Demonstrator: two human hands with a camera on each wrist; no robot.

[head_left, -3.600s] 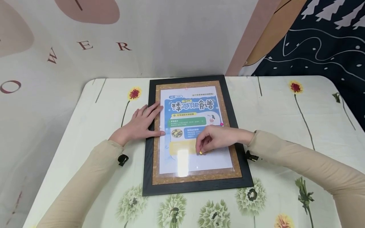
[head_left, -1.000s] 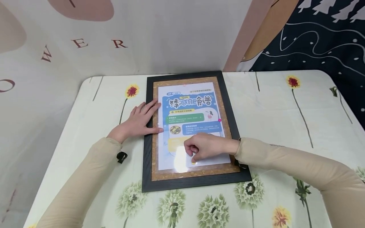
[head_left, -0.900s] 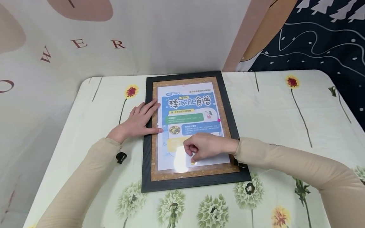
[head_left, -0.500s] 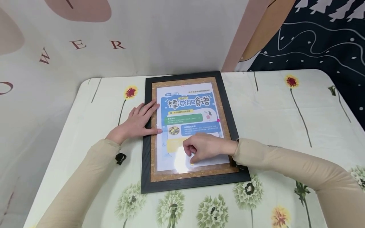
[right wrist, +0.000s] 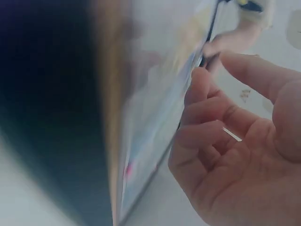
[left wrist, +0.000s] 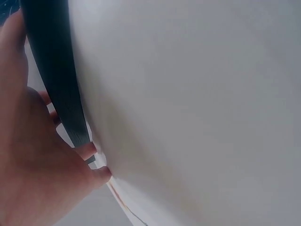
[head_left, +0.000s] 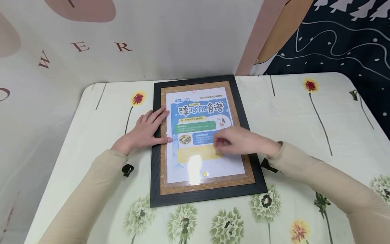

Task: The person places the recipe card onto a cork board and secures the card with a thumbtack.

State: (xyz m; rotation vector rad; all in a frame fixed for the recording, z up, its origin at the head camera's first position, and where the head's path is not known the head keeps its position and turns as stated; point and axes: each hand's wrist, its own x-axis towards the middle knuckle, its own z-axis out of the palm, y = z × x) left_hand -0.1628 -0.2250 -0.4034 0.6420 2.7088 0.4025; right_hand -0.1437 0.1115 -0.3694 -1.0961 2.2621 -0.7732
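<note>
A cork board [head_left: 175, 189] in a black frame [head_left: 210, 199] lies on the table, bearing a poster [head_left: 195, 149] under a clear sheet. Near the poster's bottom edge a yellow thumbtack [head_left: 205, 174] sits in it. A pale pink tack [head_left: 193, 90] marks the top edge, and a bright pink tack [right wrist: 128, 169] shows in the right wrist view. My left hand [head_left: 145, 130] rests with spread fingers across the frame's left side. Over the poster's middle right, my right hand [head_left: 239, 140] hangs with loosely curled fingers, thumb apart, holding nothing.
The table [head_left: 289, 125] wears a white cloth printed with flowers. A pale wall covering [head_left: 182, 40] with letters rises behind its far edge, with a dark patterned cloth [head_left: 335, 47] at the right. A black wrist strap [head_left: 127, 169] shows at the left sleeve.
My right hand pressed the yellow thumbtack at the poster's bottom, then let go and moved up and right, leaving the tack there. My left hand stays on the frame.
</note>
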